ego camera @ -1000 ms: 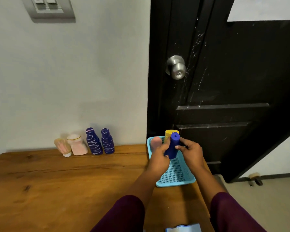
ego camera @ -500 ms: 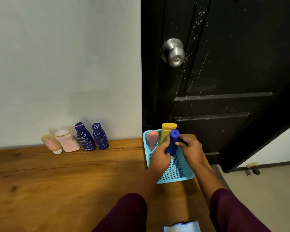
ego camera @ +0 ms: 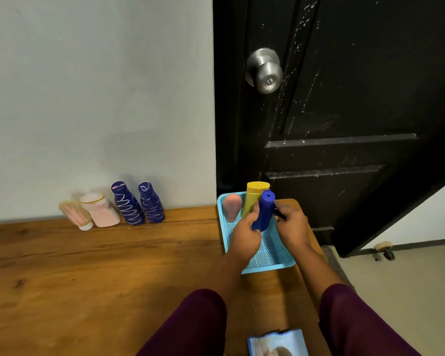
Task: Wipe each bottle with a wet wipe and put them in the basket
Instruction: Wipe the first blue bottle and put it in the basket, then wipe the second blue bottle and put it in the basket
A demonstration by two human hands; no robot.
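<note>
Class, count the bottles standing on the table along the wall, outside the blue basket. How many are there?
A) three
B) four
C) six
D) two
B: a beige bottle, a pink bottle, a left squiggled bottle and a right squiggled bottle stand in a row, all outside the basket.
</note>
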